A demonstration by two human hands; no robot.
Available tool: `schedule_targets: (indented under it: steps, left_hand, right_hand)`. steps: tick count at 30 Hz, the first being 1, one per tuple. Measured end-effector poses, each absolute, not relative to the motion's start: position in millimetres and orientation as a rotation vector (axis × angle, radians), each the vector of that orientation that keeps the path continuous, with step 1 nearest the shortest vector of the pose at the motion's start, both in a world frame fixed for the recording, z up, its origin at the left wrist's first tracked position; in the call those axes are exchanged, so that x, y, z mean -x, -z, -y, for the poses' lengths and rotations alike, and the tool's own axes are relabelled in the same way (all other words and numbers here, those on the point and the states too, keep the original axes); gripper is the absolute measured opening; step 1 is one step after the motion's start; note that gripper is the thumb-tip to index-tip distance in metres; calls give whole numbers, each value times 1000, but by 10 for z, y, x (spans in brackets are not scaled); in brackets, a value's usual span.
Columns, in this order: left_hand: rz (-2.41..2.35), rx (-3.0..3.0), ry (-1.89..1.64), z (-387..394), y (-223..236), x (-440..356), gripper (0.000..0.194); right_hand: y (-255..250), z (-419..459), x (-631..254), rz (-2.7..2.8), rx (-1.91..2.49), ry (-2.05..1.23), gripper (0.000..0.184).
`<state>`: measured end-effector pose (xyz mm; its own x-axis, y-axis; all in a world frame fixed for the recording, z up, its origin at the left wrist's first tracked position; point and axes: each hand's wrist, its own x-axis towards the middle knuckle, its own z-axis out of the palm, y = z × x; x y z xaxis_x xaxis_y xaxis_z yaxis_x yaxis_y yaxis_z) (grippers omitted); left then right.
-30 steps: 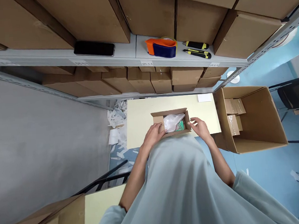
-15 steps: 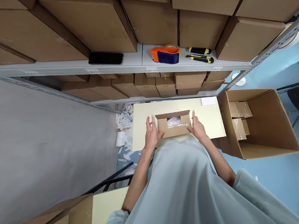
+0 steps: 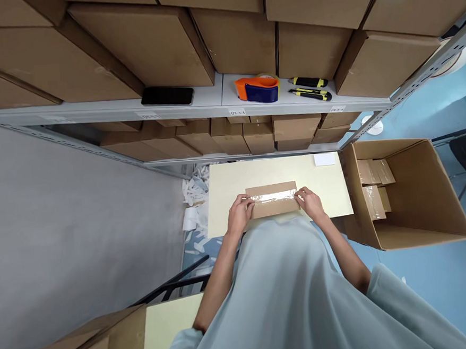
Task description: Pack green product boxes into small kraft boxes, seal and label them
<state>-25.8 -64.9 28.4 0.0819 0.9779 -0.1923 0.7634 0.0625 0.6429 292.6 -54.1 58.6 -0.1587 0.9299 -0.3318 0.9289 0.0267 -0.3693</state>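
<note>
A small cardboard box lies on the pale yellow tabletop in front of me, its long flaps folded down. Clear shiny tape runs lengthwise across its top. At the box's left end my left hand is closed, thumb and fingers pinching the edge by the tape's end. My right hand grips the right end the same way, its fingertips at the other end of the tape. The bag and green item inside are hidden by the flaps.
A large open carton with several taped small boxes stands at the right. On the shelf above lie a phone, an orange-and-blue tape dispenser and utility knives. White paper lies at the table's back right.
The box's side flaps were folded in, then the long flaps were brought down over the plastic bag. My hands have moved from the open sides to pinch both ends of the closed top.
</note>
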Motion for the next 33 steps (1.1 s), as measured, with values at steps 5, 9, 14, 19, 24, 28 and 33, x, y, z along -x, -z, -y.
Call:
schedule_targets:
  steps: [5, 9, 14, 19, 24, 28, 33]
  left_hand:
    - [-1764, -1760, -438, 570, -247, 191, 32]
    - [-1756, -1787, -388, 542, -265, 188, 32]
    - [-1756, -1886, -238, 505, -362, 213, 32]
    - [-1660, -2010, -110, 360, -529, 248, 27]
    - [-1631, -2074, -293, -162, -922, 292, 33]
    - [-1684, -2178, -581, -860, -1578, 186, 28]
    - [-1794, -2086, -872, -1651, -2339, -98, 25]
  right_hand:
    - [-667, 378, -2826, 2255, 2164, -804, 28]
    - [-746, 246, -2749, 2351, 2203, -802, 29]
    - [-846, 203, -2661, 2560, 2178, -728, 33]
    - [-1110, 117, -2568, 2703, 2054, -659, 33]
    - [-1524, -431, -2539, 2695, 1831, -438, 30]
    - [-2047, -1196, -2440, 2583, 1616, -144, 28]
    - [-2616, -2054, -2085, 2532, 1557, -23, 39]
